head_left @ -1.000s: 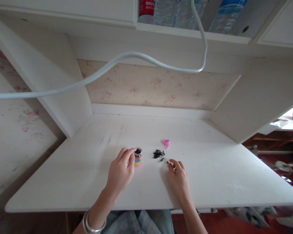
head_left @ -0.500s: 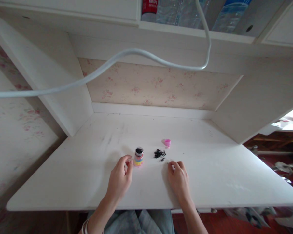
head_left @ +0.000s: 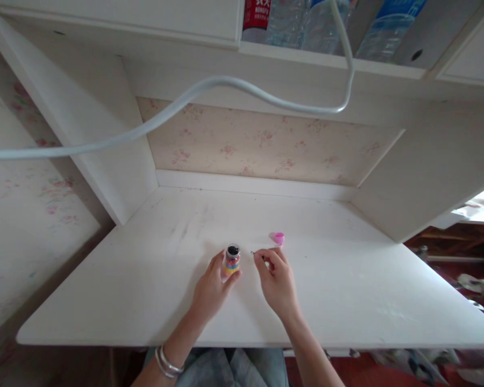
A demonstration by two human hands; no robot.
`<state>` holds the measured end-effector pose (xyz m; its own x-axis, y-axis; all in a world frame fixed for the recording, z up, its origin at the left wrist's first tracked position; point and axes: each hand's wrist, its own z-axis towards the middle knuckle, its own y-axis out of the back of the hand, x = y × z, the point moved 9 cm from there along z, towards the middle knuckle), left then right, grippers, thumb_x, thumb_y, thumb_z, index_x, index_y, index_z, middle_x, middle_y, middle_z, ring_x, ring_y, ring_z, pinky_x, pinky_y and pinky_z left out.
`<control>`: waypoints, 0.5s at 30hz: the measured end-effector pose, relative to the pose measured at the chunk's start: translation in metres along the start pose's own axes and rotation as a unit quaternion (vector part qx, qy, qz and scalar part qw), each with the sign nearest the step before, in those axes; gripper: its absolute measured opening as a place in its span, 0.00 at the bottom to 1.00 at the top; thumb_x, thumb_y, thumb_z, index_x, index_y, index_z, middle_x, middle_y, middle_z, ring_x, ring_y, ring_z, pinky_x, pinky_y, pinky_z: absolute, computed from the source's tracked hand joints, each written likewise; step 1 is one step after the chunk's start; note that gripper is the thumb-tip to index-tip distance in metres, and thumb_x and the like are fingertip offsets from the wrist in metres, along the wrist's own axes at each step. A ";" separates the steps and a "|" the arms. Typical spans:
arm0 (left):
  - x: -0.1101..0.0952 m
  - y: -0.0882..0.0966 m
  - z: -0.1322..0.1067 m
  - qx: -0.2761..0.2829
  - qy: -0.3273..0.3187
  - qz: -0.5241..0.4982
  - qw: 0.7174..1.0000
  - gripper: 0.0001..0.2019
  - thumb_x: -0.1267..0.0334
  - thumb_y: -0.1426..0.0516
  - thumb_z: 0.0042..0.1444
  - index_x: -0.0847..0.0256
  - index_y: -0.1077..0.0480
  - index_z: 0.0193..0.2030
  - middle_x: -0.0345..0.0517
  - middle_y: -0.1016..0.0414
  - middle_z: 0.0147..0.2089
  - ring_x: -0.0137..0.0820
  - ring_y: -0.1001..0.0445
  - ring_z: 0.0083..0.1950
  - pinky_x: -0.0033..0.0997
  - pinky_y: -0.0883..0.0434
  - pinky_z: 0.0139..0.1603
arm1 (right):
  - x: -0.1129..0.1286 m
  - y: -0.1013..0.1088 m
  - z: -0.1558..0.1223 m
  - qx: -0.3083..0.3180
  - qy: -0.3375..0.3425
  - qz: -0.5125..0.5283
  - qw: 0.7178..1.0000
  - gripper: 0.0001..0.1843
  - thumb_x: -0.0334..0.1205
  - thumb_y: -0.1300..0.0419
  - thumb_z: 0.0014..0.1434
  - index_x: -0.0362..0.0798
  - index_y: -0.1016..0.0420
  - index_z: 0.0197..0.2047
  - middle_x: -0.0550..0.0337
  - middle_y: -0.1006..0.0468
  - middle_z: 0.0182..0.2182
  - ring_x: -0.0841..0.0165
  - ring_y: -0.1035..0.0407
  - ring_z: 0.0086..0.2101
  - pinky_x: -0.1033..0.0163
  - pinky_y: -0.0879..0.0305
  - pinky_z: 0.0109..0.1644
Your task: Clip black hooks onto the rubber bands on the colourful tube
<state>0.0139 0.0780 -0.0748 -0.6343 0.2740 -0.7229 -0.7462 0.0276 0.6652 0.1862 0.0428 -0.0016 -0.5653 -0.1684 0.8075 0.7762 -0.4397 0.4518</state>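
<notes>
A small clear jar [head_left: 232,262] stands upright on the white desk, its contents layered in colours with black pieces on top. My left hand [head_left: 212,287] is closed around the jar, fingers on its left side and thumb at its front right. My right hand [head_left: 277,275] pinches a small dark piece with a looped end [head_left: 253,252] between thumb and forefinger, just right of the jar. Its exact kind is too small to tell. The pile of small black pieces is hidden behind my right hand. A pink cap [head_left: 279,237] lies just beyond that hand.
The white desk [head_left: 358,290] has side panels and a low back ledge. A white cable [head_left: 221,80] hangs across the upper view. Above, a shelf holds several plastic bottles [head_left: 284,24]. A bracelet [head_left: 168,364] is on my left wrist.
My left hand has moved right and taken hold of the jar. My right hand has moved left and up, carrying the small looped piece toward the jar and covering the black pile.
</notes>
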 end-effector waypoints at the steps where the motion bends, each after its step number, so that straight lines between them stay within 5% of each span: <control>1: 0.000 -0.001 0.001 0.002 0.004 0.007 1.000 0.26 0.48 0.49 0.61 0.56 0.43 0.63 0.51 0.32 0.60 0.39 0.26 0.54 0.35 0.28 0.47 | 0.011 -0.007 0.004 0.012 0.007 0.015 1.000 0.11 0.45 0.46 0.62 0.50 0.24 0.37 0.59 0.29 0.33 0.69 0.37 0.31 0.65 0.41 0.33; 8: 0.002 -0.004 -0.004 -0.003 0.004 0.067 0.998 0.20 0.52 0.49 0.62 0.55 0.40 0.59 0.47 0.26 0.53 0.37 0.22 0.44 0.31 0.28 0.36 | 0.029 -0.042 0.016 0.047 0.021 0.053 0.997 0.10 0.42 0.45 0.61 0.50 0.23 0.35 0.59 0.29 0.33 0.69 0.36 0.33 0.66 0.42 0.32; 15: 0.000 -0.003 -0.004 -0.010 -0.010 0.093 0.996 0.20 0.51 0.50 0.63 0.56 0.41 0.59 0.47 0.27 0.54 0.36 0.22 0.45 0.30 0.29 0.36 | 0.028 -0.043 0.013 0.051 0.005 0.055 0.997 0.09 0.41 0.44 0.60 0.51 0.23 0.34 0.60 0.29 0.32 0.69 0.35 0.33 0.66 0.41 0.32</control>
<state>0.0157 0.0736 -0.0778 -0.7575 0.2919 -0.5840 -0.6207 -0.0447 0.7828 0.1406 0.0680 0.0066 -0.4774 -0.2193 0.8509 0.8578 -0.3260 0.3972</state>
